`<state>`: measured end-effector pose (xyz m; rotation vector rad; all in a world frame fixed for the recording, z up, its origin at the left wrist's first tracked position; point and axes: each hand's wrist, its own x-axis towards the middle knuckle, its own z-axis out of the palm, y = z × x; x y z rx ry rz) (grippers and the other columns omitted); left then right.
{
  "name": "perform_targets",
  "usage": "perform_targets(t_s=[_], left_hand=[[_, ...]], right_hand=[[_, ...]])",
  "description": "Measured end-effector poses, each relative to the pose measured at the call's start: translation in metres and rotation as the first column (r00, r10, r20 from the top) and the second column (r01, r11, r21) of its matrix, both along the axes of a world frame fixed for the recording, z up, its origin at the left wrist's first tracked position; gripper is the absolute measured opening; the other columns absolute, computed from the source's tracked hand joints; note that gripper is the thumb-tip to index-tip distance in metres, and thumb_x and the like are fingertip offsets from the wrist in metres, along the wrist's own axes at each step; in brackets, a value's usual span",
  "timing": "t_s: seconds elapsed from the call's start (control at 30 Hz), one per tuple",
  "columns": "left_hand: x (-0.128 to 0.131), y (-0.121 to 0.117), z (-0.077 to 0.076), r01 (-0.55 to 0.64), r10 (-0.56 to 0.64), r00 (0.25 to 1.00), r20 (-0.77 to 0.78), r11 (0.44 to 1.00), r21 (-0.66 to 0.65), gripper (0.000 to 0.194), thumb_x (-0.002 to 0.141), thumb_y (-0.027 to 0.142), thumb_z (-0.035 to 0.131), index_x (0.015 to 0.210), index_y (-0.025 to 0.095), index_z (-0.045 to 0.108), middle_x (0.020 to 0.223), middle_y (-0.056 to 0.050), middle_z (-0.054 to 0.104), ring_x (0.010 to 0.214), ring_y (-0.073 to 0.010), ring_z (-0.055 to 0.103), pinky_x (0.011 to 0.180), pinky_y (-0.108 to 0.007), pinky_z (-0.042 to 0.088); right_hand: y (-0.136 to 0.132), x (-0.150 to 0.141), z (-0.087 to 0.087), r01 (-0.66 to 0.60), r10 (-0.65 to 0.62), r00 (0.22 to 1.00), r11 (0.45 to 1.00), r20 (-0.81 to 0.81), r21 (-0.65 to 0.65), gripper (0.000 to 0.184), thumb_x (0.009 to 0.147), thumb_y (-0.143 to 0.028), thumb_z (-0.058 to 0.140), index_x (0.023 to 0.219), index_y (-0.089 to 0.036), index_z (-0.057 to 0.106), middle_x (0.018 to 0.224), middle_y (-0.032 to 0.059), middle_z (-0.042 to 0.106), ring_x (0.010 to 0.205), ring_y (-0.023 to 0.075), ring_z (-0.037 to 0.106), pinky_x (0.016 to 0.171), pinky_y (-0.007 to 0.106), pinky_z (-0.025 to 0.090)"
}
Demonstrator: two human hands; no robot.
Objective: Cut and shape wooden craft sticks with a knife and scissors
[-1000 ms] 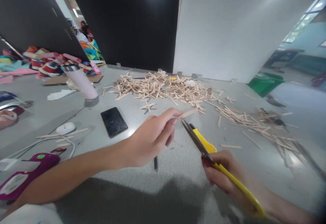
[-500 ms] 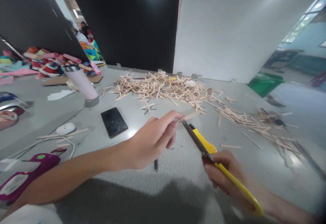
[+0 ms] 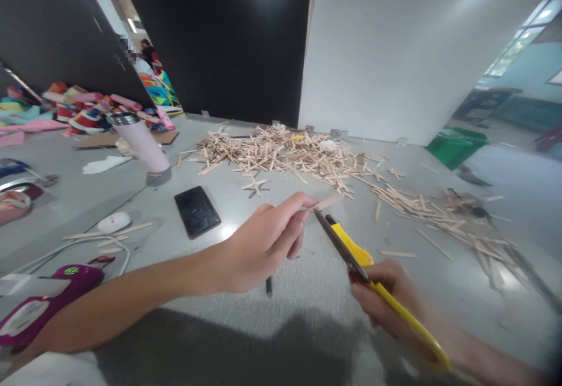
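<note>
Between the thumb and forefinger of my left hand [image 3: 267,239] is a flat wooden craft stick [image 3: 328,202], its free end pointing right. My right hand [image 3: 390,298] grips a pair of scissors [image 3: 340,242] with yellow handles. Their blade tips meet the stick close to my left fingertips. A yellow utility knife [image 3: 353,242] lies on the table just behind the scissors. Beyond both hands spreads a big loose pile of craft sticks [image 3: 272,151], some of them joined into crosses.
Left of my hand lies a black phone [image 3: 197,211], with a pink tumbler [image 3: 140,143] behind it. A white mouse [image 3: 113,222] and a purple device [image 3: 57,298] with a cable sit farther left. Black and white panels stand along the back; a green bin [image 3: 456,146] is at right.
Very little differs. Both hands, the stick and the scissors keep nearly the same places, with only a slight shift of the view.
</note>
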<state>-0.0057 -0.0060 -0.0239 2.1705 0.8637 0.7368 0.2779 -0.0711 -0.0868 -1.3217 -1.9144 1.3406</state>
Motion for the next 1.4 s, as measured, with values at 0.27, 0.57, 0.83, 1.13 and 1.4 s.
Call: perform_targets(t_s=[0.27, 0.57, 0.83, 1.13, 1.4], left_hand=[[0.0, 0.004, -0.002, 0.003, 0.0, 0.999, -0.034, 0.998, 0.067, 0.028, 0.121, 0.034, 0.031, 0.132, 0.023, 0.054, 0.074, 0.005, 0.066, 0.062, -0.0116, 0.058, 0.065, -0.024, 0.046], [-0.001, 0.006, 0.004, 0.02, -0.013, 0.993, -0.114, 0.998, 0.06, 0.03, 0.12, 0.032, 0.031, 0.138, 0.021, 0.053, 0.073, 0.006, 0.067, 0.06, -0.0112, 0.057, 0.065, -0.024, 0.044], [-0.001, 0.01, 0.003, 0.007, 0.022, 0.974, -0.224, 0.992, 0.128, 0.034, 0.119, 0.032, 0.028, 0.137, 0.02, 0.054, 0.075, 0.004, 0.065, 0.062, -0.0139, 0.058, 0.066, -0.027, 0.043], [0.0, 0.012, 0.004, 0.021, 0.103, 0.875, -0.473, 0.968, 0.249, 0.038, 0.107, 0.013, 0.035, 0.14, 0.016, 0.054, 0.078, 0.001, 0.065, 0.063, -0.0185, 0.061, 0.064, -0.029, 0.04], [-0.003, 0.019, -0.009, 0.042, 0.176, 0.906, -0.386, 0.868, 0.495, 0.04, 0.106, 0.007, 0.039, 0.137, 0.019, 0.061, 0.099, -0.007, 0.075, 0.083, -0.0211, 0.071, 0.072, -0.03, 0.049]], right_hand=[[0.0, -0.007, 0.007, 0.073, -0.075, 0.997, 0.994, -0.027, -0.082, 0.064, 0.1, -0.07, 0.066, 0.063, -0.025, 0.038, 0.049, -0.0073, 0.031, 0.044, 0.008, 0.031, 0.041, 0.025, 0.019], [-0.004, -0.003, 0.007, 0.049, -0.069, 0.993, 0.978, -0.093, -0.202, 0.074, 0.095, -0.083, 0.066, 0.057, -0.024, 0.043, 0.041, -0.0072, 0.036, 0.036, 0.0059, 0.029, 0.037, 0.024, 0.019], [-0.006, 0.002, -0.005, 0.007, -0.073, 0.974, 0.955, -0.215, -0.296, 0.073, 0.106, -0.075, 0.057, 0.055, -0.023, 0.049, 0.041, -0.0064, 0.04, 0.034, 0.0068, 0.03, 0.037, 0.023, 0.023], [-0.003, -0.003, -0.001, -0.032, -0.124, 0.947, 0.881, -0.296, -0.471, 0.074, 0.097, -0.076, 0.059, 0.045, -0.026, 0.04, 0.033, -0.0059, 0.032, 0.028, 0.0078, 0.029, 0.032, 0.024, 0.02], [0.004, 0.002, -0.004, -0.095, -0.166, 0.926, 0.767, -0.339, -0.634, 0.069, 0.09, -0.078, 0.058, 0.046, -0.026, 0.046, 0.031, -0.0048, 0.032, 0.027, 0.0102, 0.031, 0.031, 0.024, 0.025]])
